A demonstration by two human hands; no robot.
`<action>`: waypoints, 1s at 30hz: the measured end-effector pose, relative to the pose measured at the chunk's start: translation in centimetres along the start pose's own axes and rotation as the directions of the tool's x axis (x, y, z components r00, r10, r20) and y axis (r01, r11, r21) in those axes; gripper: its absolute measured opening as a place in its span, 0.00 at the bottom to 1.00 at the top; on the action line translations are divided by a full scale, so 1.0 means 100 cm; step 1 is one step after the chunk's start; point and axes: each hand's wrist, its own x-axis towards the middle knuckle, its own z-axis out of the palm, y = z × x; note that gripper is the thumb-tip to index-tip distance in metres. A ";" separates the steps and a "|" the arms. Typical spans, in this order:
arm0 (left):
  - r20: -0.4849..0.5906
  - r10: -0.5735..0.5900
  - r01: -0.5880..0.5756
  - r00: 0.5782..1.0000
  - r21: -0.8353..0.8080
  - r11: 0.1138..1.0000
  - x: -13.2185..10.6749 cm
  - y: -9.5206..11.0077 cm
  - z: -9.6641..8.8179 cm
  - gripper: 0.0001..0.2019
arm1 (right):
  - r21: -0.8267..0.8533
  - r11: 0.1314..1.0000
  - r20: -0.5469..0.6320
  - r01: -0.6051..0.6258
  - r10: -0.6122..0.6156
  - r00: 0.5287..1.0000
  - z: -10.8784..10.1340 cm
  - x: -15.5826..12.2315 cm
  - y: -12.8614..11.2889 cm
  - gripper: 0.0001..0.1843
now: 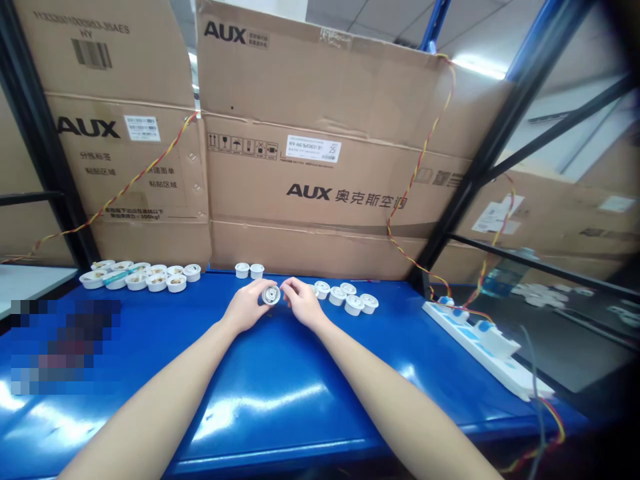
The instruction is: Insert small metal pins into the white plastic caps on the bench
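Head view, nearest: two bare forearms [155,393] are stretched over a glossy blue tabletop [280,427]; part of its left side is hidden by a pixelated patch.
Power strip: a white power strip [500,363] is set along the right edge, with plugs [485,328] fitted into it.
Left hand: a small white round cup [271,295] is gripped at its side by the left hand [246,305], the fingers curled and parted only by its width.
Held cup: it is tilted above the tabletop, its pale, dark-marked top turned toward the camera.
Right hand: the thumb and fingertips of the right hand [301,303] are drawn nearly together just beside the cup; whether anything is pinched there cannot be told.
Right cluster: several white cups [355,306] are grouped beyond the right hand.
Left cluster: open white tubs [137,283] with brownish contents are crowded together, crossed by a teal strip [119,275].
Rear pair: two white cups [242,271] are placed near the back edge.
Backdrop: AUX cardboard panels [320,233] are stood behind, crossed by red-and-yellow twisted wires [427,133].
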 end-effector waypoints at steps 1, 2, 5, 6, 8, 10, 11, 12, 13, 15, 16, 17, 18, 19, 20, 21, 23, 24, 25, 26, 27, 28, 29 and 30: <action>-0.003 0.000 0.000 1.000 -0.003 1.000 0.000 0.000 0.000 0.19 | -0.024 1.000 0.001 0.008 -0.008 1.000 0.000 0.000 0.000 0.13; -0.006 -0.001 0.001 1.000 -0.005 1.000 0.000 0.000 0.000 0.19 | -0.044 0.999 0.000 0.014 -0.014 1.000 0.000 0.000 0.000 0.13; -0.006 -0.009 0.009 1.000 -0.001 1.000 0.000 0.000 0.001 0.19 | -0.088 0.996 -0.015 0.024 -0.025 1.000 0.000 -0.001 0.000 0.13; -0.005 -0.011 0.011 1.000 0.008 1.000 0.001 -0.001 0.000 0.20 | -0.101 0.995 -0.019 0.025 -0.027 0.999 -0.001 -0.001 0.000 0.13; -0.008 -0.011 0.011 1.000 0.053 0.999 0.001 -0.004 -0.002 0.22 | -0.149 0.988 -0.014 0.038 -0.041 0.999 -0.002 -0.001 -0.001 0.13; 0.014 0.013 -0.015 1.000 0.145 0.989 0.003 -0.009 -0.006 0.24 | -0.230 0.970 0.013 0.075 -0.074 0.997 -0.003 -0.002 -0.002 0.13; 0.046 0.034 -0.042 0.998 0.200 0.979 0.004 -0.011 -0.009 0.25 | -0.272 0.957 0.033 0.099 -0.093 0.995 -0.004 -0.002 -0.002 0.13; 0.093 0.056 -0.078 0.994 0.252 0.964 0.004 -0.012 -0.011 0.25 | -0.308 0.944 0.053 0.121 -0.110 0.993 -0.004 -0.002 -0.003 0.12; 0.151 0.077 -0.119 0.985 0.294 0.948 0.005 -0.014 -0.014 0.24 | -0.335 0.933 0.069 0.136 -0.120 0.990 -0.004 -0.003 -0.003 0.12; 0.251 0.099 -0.184 0.963 0.343 0.921 0.007 -0.016 -0.017 0.23 | -0.365 0.919 0.085 0.146 -0.123 0.989 -0.005 -0.003 -0.003 0.11; 0.284 0.105 -0.206 0.953 0.353 0.913 0.007 -0.017 -0.018 0.23 | -0.375 0.915 0.090 0.148 -0.123 0.988 -0.005 -0.004 -0.003 0.11; 0.304 0.111 -0.222 0.946 0.359 0.907 0.008 -0.017 -0.019 0.22 | -0.384 0.911 0.096 0.150 -0.122 0.988 -0.004 -0.004 -0.002 0.11; 0.313 0.118 -0.233 0.942 0.364 0.902 0.008 -0.018 -0.019 0.22 | -0.392 0.907 0.105 0.153 -0.121 0.987 -0.004 -0.004 -0.002 0.11; 0.315 0.125 -0.242 0.941 0.366 0.898 0.008 -0.017 -0.020 0.22 | -0.400 0.903 0.115 0.157 -0.121 0.986 -0.004 -0.004 -0.001 0.11; 0.311 0.130 -0.245 0.941 0.366 0.898 0.008 -0.017 -0.019 0.22 | -0.407 0.899 0.127 0.162 -0.120 0.985 -0.004 -0.003 0.000 0.11; 0.298 0.128 -0.237 0.946 0.364 0.901 0.007 -0.017 -0.019 0.22 | -0.414 0.895 0.140 0.166 -0.117 0.983 -0.004 -0.003 0.001 0.11; 0.236 0.087 -0.170 0.968 0.356 0.919 0.005 -0.018 -0.016 0.24 | -0.429 0.886 0.174 0.178 -0.113 0.978 -0.004 -0.003 0.004 0.10; 0.183 0.043 -0.105 0.982 0.346 0.932 0.003 -0.019 -0.015 0.24 | -0.437 0.879 0.198 0.190 -0.112 0.974 -0.004 -0.003 0.006 0.09; 0.122 -0.021 -0.021 0.992 0.330 0.944 0.001 -0.021 -0.013 0.24 | -0.447 0.872 0.225 0.202 -0.109 0.968 -0.004 -0.002 0.007 0.09; 0.061 -0.101 0.078 0.993 0.307 0.949 0.000 -0.024 -0.010 0.24 | -0.456 0.864 0.250 0.214 -0.106 0.962 -0.004 -0.002 0.008 0.08; 0.011 -0.190 0.180 0.982 0.280 0.943 -0.002 -0.027 -0.008 0.23 | -0.464 0.857 0.269 0.225 -0.105 0.957 -0.003 -0.003 0.009 0.09; -0.021 -0.278 0.274 0.960 0.253 0.928 -0.003 -0.030 -0.006 0.22 | -0.470 0.852 0.284 0.233 -0.104 0.953 -0.003 -0.003 0.010 0.09; -0.034 -0.354 0.352 0.935 0.233 0.907 -0.004 -0.033 -0.005 0.21 | -0.473 0.849 0.291 0.238 -0.104 0.951 -0.003 -0.003 0.011 0.09; -0.033 -0.410 0.407 0.911 0.225 0.885 -0.004 -0.036 -0.004 0.20 | -0.474 0.847 0.295 0.241 -0.105 0.950 -0.003 -0.003 0.011 0.09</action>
